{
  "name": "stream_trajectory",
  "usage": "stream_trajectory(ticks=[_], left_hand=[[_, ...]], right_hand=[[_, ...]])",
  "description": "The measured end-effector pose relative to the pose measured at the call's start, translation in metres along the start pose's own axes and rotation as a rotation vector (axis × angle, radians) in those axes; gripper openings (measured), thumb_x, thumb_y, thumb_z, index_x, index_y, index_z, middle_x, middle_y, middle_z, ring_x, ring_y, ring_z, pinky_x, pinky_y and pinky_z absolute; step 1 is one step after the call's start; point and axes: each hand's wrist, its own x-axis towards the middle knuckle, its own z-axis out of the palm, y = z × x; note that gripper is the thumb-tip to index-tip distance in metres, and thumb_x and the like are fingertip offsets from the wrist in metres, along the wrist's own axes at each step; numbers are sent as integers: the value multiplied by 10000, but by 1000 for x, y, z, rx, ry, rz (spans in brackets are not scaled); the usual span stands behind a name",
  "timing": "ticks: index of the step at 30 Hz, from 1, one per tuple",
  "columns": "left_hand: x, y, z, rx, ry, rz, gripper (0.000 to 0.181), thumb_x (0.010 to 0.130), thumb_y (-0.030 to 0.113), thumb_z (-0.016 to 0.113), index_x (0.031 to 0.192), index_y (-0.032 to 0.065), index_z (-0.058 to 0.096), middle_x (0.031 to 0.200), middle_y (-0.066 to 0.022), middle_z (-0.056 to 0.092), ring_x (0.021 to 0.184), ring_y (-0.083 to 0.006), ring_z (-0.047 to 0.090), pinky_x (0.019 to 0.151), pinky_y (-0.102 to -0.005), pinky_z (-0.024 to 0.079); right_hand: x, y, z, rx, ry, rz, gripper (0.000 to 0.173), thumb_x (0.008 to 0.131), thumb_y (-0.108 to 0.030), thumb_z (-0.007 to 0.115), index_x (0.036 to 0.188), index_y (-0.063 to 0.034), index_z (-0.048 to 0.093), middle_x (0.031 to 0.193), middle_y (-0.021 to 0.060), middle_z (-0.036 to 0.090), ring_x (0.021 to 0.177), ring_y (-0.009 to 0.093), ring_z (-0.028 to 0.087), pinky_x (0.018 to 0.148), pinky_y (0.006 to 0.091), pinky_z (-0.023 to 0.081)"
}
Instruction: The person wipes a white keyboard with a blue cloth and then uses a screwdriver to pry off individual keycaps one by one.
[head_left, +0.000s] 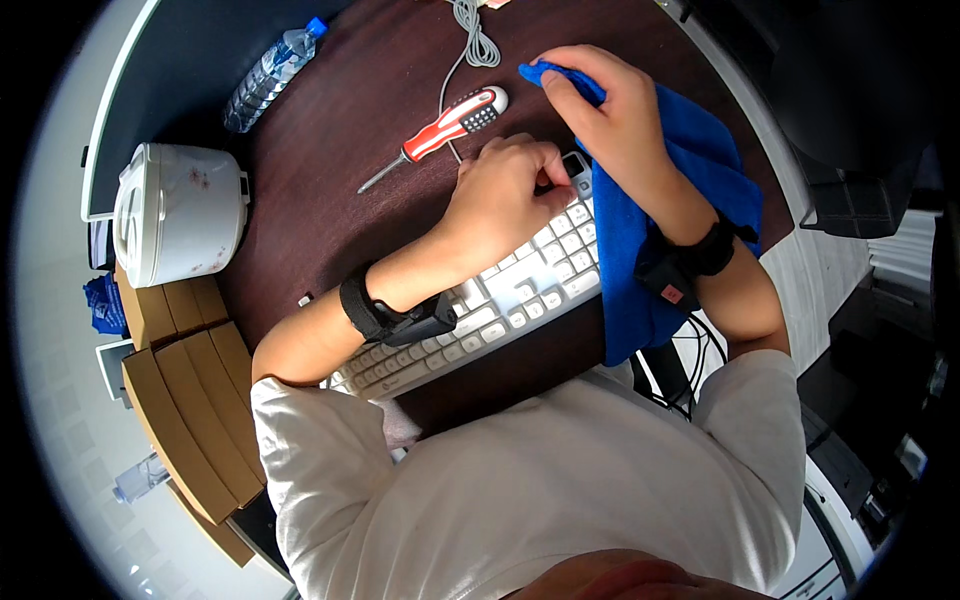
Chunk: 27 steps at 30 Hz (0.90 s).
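A white keyboard (517, 283) lies slantwise across the dark wooden desk, partly under my left forearm. My left hand (514, 187) is at the keyboard's upper right end, its thumb and index finger bent close together at the edge; whether they grip anything cannot be told. A blue cloth (626, 247) covers the keyboard's right end and drapes over the desk's near edge. My right hand (607, 97) pinches a bunched corner of this cloth above the desk. Just beyond my left hand lies a screwdriver (450, 124) with a red, white and dark handle.
A coiled grey cable (476, 41) runs behind the screwdriver. A plastic water bottle (274, 75) lies at the back left. Beside the desk's left side are a white rice cooker (187, 214) and brown cardboard boxes (195, 420). Black cables (701, 352) hang at the near right.
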Motion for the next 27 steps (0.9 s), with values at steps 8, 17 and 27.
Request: stream_trajectory(ticks=[8, 17, 27], left_hand=[[1, -4, 4, 24, -19, -55, 148, 803, 95, 732, 813, 4, 616, 826, -135, 600, 767, -257, 600, 690, -372, 469], [1, -3, 7, 56, -18, -134, 204, 817, 126, 724, 908, 34, 567, 935, -140, 574, 926, -300, 563, 805, -389, 448], [-43, 9, -61, -268, -97, -300, 111, 957, 155, 629, 938, 46, 618, 823, 15, 586, 749, -45, 517, 677, -242, 439]], right_hand=[[-1, 0, 0, -25, -15, -6, 160, 847, -94, 670, 983, -10, 676, 891, 137, 697, 783, 262, 696, 644, 328, 531], [-2, 3, 1, -51, -43, -6, 162, 855, -91, 668, 990, -3, 679, 907, 139, 705, 808, 255, 704, 686, 327, 544], [-1, -2, 2, -68, -67, 3, 155, 878, -94, 660, 1008, -14, 684, 905, 128, 706, 798, 229, 699, 693, 318, 544]])
